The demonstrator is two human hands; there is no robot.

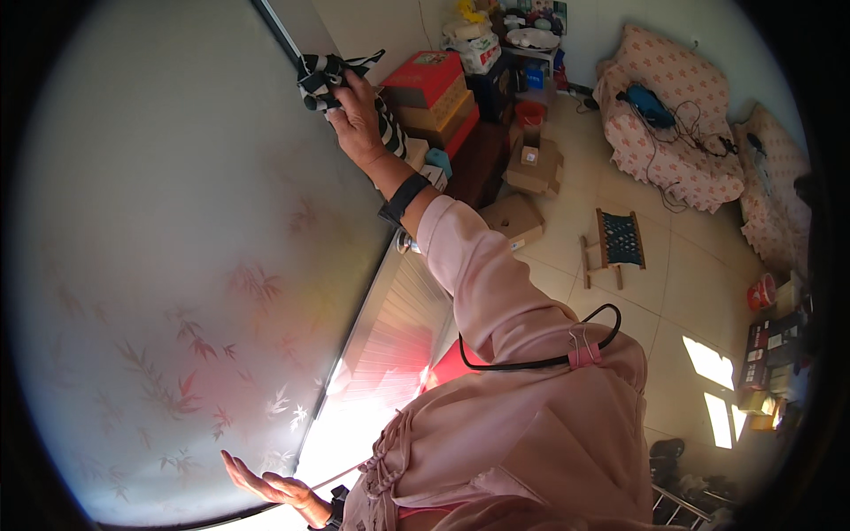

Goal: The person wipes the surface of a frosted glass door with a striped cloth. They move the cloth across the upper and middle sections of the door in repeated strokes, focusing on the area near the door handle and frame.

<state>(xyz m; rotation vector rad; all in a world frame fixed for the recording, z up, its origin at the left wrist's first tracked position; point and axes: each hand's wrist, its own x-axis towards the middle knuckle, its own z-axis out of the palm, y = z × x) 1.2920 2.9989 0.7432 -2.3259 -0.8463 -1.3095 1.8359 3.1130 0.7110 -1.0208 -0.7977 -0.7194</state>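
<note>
My right hand (357, 123) reaches up at the top centre, its fingers closed on a bunched black-and-white striped cloth (322, 79). The cloth lies against the dark frame edge of a frosted glass panel (172, 219) with a bamboo-leaf pattern. My left hand (275, 488) is low at the left, in front of the panel's lower part, with fingers extended and nothing in it. Whether it touches the glass, I cannot tell. Each wrist has a dark band. A black cord loop with a pink-wrapped binder clip (584, 355) lies across my pink top.
Stacked gift boxes (425, 79) and open cardboard boxes (534, 169) stand beyond my right arm. A folding stool (621, 239), a red bucket (530, 114) and covered seats (671, 126) with cables are on the tiled floor. A door handle (403, 241) is beside my forearm.
</note>
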